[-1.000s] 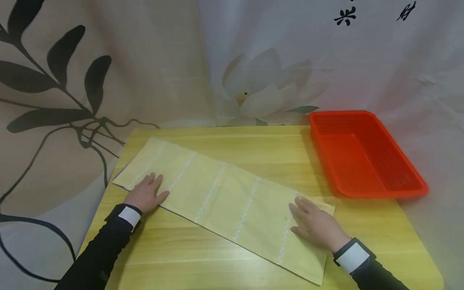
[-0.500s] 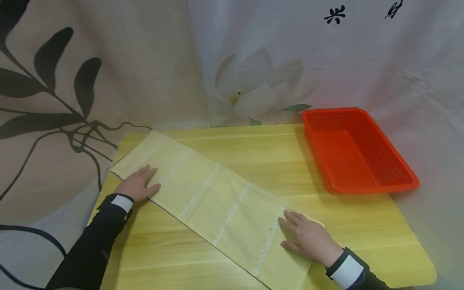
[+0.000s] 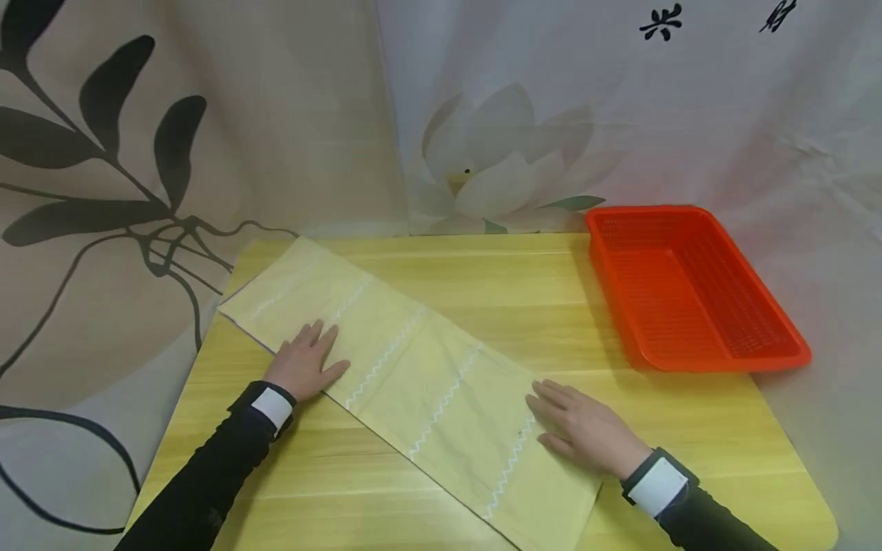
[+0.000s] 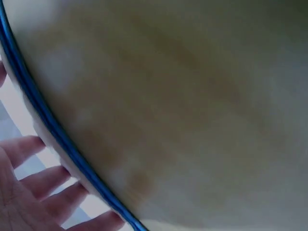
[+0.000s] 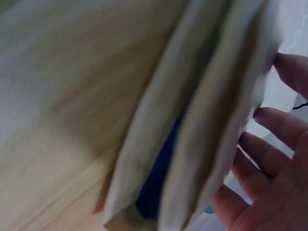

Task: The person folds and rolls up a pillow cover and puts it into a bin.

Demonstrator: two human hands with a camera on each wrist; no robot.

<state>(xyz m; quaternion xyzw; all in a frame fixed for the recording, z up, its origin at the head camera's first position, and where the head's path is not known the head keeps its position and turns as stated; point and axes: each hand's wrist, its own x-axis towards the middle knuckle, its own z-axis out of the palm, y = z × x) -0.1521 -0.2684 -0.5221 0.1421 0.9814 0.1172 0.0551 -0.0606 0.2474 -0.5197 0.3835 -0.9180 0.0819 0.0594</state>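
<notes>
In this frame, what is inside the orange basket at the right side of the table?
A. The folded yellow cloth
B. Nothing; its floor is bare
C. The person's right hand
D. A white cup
B. The head view shows the orange basket with only its mesh floor visible, while the yellow cloth lies on the table under the left hand and right hand, both resting flat with straight fingers.

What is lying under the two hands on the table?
Under the left hand and the right hand lies a long folded yellow cloth, spread flat on the wooden table. Both palms press it. The cloth hides the table beneath it.
</notes>
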